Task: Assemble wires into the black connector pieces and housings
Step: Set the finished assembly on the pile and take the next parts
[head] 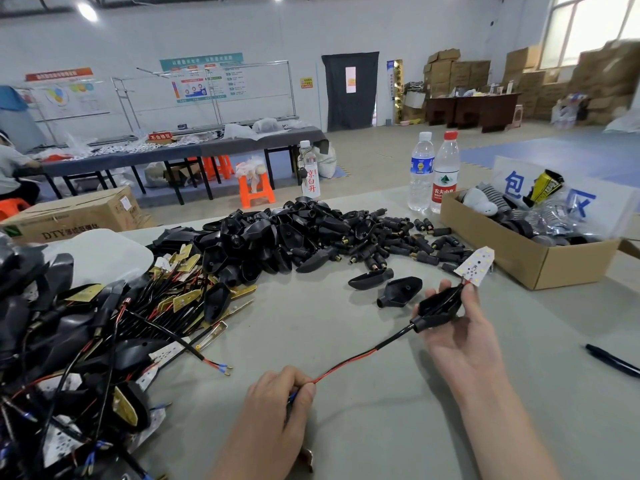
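Note:
My right hand [457, 327] holds a black housing [437, 310] above the table, fingers curled round it. A small white LED board [475, 265] sticks up from the housing's far end on short wires. A black-sleeved cable leaves the housing's neck and continues as a red wire [346, 362] stretched down to my left hand [280, 403], which pinches its end. Two loose black housings [398, 291] lie just beyond my right hand.
A big heap of black housings and connector pieces [311, 233] fills the table's middle. Wired boards and assembled pieces [86, 341] are piled at the left. A cardboard box [540, 258] stands at the right, water bottles [433, 174] behind it, a black pen [611, 360] at far right.

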Action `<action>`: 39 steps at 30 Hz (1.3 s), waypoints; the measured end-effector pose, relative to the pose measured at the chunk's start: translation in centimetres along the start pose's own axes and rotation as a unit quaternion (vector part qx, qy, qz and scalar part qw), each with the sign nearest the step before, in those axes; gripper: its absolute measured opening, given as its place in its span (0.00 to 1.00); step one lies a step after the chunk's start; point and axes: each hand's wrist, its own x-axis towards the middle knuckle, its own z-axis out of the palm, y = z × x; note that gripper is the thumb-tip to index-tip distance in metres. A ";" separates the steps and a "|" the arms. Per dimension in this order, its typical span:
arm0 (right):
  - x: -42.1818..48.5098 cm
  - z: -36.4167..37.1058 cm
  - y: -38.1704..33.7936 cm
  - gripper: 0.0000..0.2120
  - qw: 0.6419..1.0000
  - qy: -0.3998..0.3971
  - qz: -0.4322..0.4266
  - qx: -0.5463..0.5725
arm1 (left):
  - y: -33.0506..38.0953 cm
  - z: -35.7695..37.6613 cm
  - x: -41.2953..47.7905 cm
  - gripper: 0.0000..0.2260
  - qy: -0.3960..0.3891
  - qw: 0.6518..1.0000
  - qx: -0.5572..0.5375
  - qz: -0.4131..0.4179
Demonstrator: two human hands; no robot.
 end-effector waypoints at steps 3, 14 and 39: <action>-0.1 0.2 -0.2 0.15 1.000 -0.008 -0.004 0.005 | 0.0 -0.1 0.0 0.05 -0.004 1.000 0.005 -0.003; -0.2 0.2 -0.4 0.06 0.997 0.011 -0.021 -0.080 | -0.6 -0.1 0.1 0.09 0.017 0.998 0.008 -0.053; 0.0 0.5 -1.1 0.14 0.987 0.106 -0.074 -0.093 | -1.6 -1.3 -0.1 0.08 0.039 0.996 0.016 -0.074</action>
